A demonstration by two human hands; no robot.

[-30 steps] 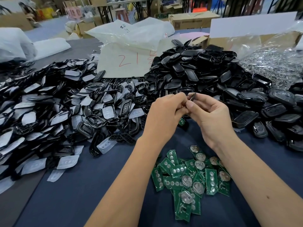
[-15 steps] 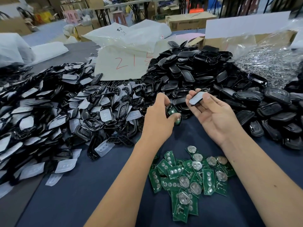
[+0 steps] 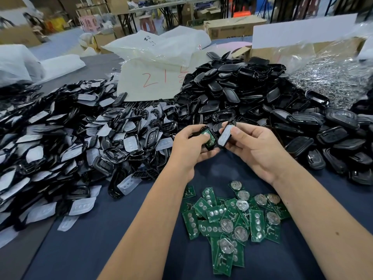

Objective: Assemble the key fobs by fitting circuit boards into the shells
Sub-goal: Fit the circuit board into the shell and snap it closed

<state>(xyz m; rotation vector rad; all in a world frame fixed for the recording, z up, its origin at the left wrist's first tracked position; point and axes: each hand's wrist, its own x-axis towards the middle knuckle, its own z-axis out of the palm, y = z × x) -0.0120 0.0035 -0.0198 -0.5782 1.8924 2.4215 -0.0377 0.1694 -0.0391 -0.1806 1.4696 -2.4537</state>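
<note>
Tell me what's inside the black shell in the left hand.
A green circuit board sits inside the shell held by the left hand. The thumb covers part of it, so its seating cannot be judged.

Circuit boards (image 3: 232, 221) are lying nearest you on the tabletop (image 3: 101, 249); shells (image 3: 242, 93) are piling up behind, padded fronts (image 3: 60, 138) heaping left.

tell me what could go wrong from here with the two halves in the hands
The circuit board in the left hand's shell is half hidden under the thumb, so it may sit crooked when the right hand's front half closes on it. A dropped half could also vanish into the shell pile just behind.
</note>
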